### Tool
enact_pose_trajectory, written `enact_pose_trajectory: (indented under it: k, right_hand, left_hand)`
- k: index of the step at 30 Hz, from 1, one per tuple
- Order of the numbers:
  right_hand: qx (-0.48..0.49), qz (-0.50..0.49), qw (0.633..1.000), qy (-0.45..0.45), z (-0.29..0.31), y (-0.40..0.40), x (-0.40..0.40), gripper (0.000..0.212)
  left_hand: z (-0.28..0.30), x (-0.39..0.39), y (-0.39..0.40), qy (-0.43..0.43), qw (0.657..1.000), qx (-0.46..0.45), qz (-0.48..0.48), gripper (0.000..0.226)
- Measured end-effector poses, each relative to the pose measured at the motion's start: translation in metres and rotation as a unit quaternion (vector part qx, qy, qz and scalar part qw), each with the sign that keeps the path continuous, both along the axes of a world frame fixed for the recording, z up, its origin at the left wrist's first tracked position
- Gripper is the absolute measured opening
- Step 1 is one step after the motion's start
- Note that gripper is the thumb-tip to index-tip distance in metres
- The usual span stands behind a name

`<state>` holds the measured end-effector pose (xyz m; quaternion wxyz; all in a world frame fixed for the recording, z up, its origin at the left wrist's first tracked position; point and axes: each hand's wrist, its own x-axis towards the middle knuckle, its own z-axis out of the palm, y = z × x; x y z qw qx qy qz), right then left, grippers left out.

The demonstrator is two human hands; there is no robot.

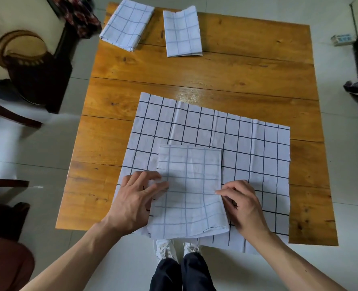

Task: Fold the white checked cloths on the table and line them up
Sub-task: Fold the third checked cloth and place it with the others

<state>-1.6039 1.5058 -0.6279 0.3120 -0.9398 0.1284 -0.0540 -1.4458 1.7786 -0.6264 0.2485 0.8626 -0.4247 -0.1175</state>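
A folded cloth (pixel 189 192) is pinched at its side edges by the left hand (pixel 135 199) and right hand (pixel 242 203), seemingly for squaring, atop an unfolded cloth (pixel 257 148) (two folded ones (pixel 126 24) are already set at the table's (pixel 247 66) far edge).

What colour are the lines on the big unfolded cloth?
Dark, nearly black lines on the unfolded cloth, seen from the head view.
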Motion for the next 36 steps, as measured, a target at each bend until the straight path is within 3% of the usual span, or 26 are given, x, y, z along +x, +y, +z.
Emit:
enact_pose_trajectory:
  k: [3,7,14,16,18,24,36]
  right_hand:
    - [-0.002,-0.004,1.0,-0.004,0.0,0.001,0.0,0.027]
    - [0.0,-0.005,1.0,-0.009,0.0,-0.001,-0.001,0.025]
    - [-0.022,-0.047,0.998,-0.023,-0.003,0.0,0.0,0.013]
    - [-0.026,-0.072,0.997,-0.019,-0.004,0.0,0.001,0.004]
    - [-0.02,-0.099,0.995,0.003,-0.003,0.001,0.004,0.011]
    - [-0.016,-0.14,0.987,0.071,0.001,0.004,0.017,0.015]
    - [-0.044,-0.175,0.977,0.117,0.005,0.011,0.024,0.03]
  left_hand:
    - [0.003,-0.003,0.0,-0.01,0.999,0.01,-0.035,0.031]
    - [0.003,-0.005,-0.002,0.004,1.0,-0.019,-0.008,0.051]
    - [-0.002,0.001,-0.008,0.085,0.992,0.018,0.088,0.027]
    - [0.0,0.002,-0.013,0.102,0.988,0.011,0.118,0.005]
    - [0.002,0.003,-0.018,0.117,0.983,0.009,0.142,0.024]
    - [0.007,0.007,-0.031,0.12,0.97,0.038,0.209,0.045]
    - [0.007,0.005,-0.041,0.091,0.964,0.068,0.241,0.037]
